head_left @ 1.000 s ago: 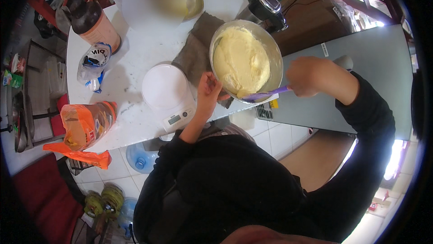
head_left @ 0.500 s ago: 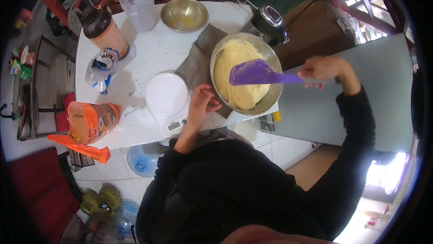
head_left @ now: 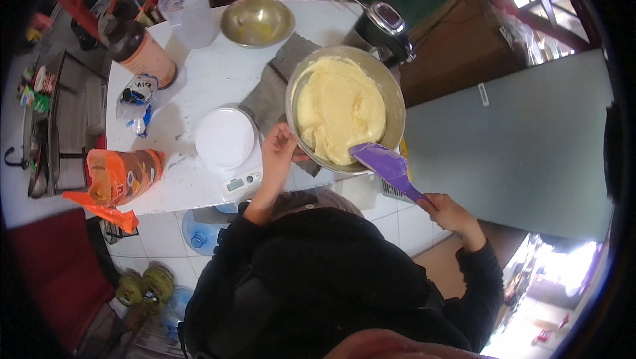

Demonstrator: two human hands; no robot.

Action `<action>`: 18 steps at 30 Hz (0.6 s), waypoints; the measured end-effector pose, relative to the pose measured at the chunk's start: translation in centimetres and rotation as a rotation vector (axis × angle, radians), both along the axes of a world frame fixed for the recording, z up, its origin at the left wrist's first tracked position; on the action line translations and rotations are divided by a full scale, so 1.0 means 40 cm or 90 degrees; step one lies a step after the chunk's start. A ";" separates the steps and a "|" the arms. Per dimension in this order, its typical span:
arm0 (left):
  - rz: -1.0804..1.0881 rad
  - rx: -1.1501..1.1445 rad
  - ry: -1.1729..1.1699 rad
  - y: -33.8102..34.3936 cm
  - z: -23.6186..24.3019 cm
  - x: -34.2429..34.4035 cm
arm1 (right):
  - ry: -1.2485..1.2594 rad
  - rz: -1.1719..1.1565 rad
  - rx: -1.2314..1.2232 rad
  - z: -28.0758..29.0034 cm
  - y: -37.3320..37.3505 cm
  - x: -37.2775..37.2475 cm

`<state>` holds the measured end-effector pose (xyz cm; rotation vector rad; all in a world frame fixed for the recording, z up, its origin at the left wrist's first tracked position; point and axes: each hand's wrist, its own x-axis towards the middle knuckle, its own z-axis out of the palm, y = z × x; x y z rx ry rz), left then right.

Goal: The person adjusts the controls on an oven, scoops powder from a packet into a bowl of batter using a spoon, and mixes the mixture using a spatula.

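A steel mixing bowl (head_left: 399, 117) of thick pale-yellow batter (head_left: 341, 104) stands near the table's front edge, slightly tilted. My right hand (head_left: 447, 213), closed round the handle of a purple spatula (head_left: 391, 168), is to the right and nearer than the bowl. The spatula's batter-smeared blade lies over the near right rim, its tip at the batter. My left hand (head_left: 278, 150) has its fingers curled against the bowl's left side at the rim; some fingertips are hidden there. A grey cloth (head_left: 265, 94) lies beside and partly beneath the bowl.
Left of the bowl sits a white kitchen scale (head_left: 225, 139). Further left are an orange packet (head_left: 126, 177), a plastic wrapper (head_left: 138, 100) and a brown bottle (head_left: 142, 54). Behind stand a clear jug (head_left: 189, 17), a smaller steel bowl (head_left: 257, 21) and a hand mixer (head_left: 381, 31).
My right hand has swung nearer and left, bringing the spatula from above the batter to the bowl's near right rim. My left hand has come against the bowl, which now tilts more.
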<state>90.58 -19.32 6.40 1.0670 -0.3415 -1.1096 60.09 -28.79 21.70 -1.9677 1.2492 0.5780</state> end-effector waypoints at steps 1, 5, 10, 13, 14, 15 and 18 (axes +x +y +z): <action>0.014 -0.003 -0.007 -0.004 0.006 0.001 | 0.015 0.045 -0.027 0.018 0.000 -0.006; 0.021 -0.003 -0.018 -0.012 0.007 -0.001 | 0.157 0.037 -0.006 0.117 -0.023 -0.013; 0.029 -0.008 -0.023 -0.015 -0.002 0.001 | 0.272 0.105 -0.022 0.198 -0.051 -0.067; 0.005 0.007 -0.004 -0.007 0.000 0.005 | 0.240 0.122 -0.019 0.234 -0.077 -0.082; 0.024 0.010 -0.014 -0.001 0.002 0.003 | 0.174 -0.042 0.037 0.247 -0.082 -0.071; 0.045 0.014 -0.024 0.006 0.005 0.002 | 0.106 -0.202 0.093 0.252 -0.090 -0.065; 0.068 0.028 -0.073 0.015 0.005 0.014 | -0.231 -0.137 0.220 0.186 -0.109 -0.087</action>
